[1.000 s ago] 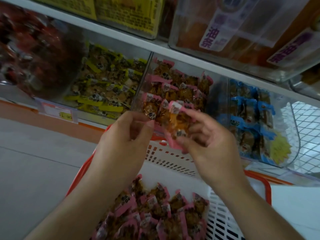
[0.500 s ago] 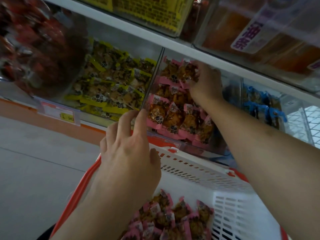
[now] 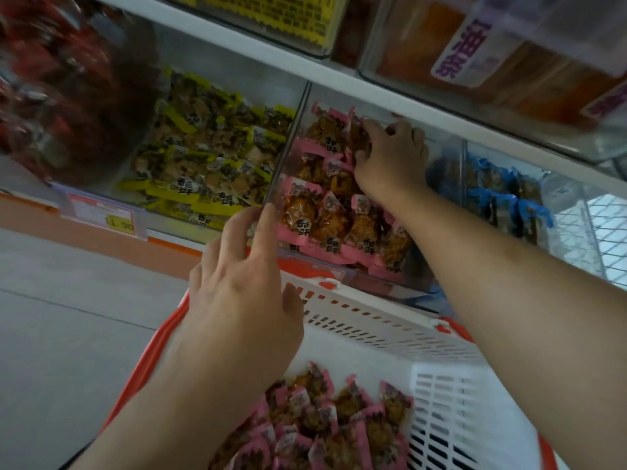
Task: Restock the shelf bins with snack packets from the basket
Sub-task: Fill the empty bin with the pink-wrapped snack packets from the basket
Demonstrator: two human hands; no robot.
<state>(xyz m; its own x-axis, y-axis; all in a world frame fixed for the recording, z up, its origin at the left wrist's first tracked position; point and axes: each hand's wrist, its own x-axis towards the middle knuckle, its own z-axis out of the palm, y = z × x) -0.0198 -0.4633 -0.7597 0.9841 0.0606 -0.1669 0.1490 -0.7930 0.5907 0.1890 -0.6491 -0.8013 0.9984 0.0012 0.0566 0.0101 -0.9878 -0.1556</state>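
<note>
Grey floor (image 3: 68, 334) fills the left of the frame under a white shelf (image 3: 339, 78). Clear plastic bins hold crinkly packets: yellow ones (image 3: 210, 157) left, blue ones (image 3: 502, 195) right. At centre, the right hand (image 3: 390, 157) grips pink snack packets (image 3: 325, 212) inside the middle bin (image 3: 281, 171); the left hand (image 3: 237, 293), fingers straight, touches its front corner. More pink packets (image 3: 325, 422) lie in the white slotted basket (image 3: 390, 320) at the bottom.

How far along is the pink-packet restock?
Done: the pink-packet bin is already stacked high, close to the shelf above. In hand: the right hand is inside the bin top, fingers curled on pink packets there; the left hand rests its fingertips on the bin's front left edge. Left: a pile of pink packets still lies in the basket.
</note>
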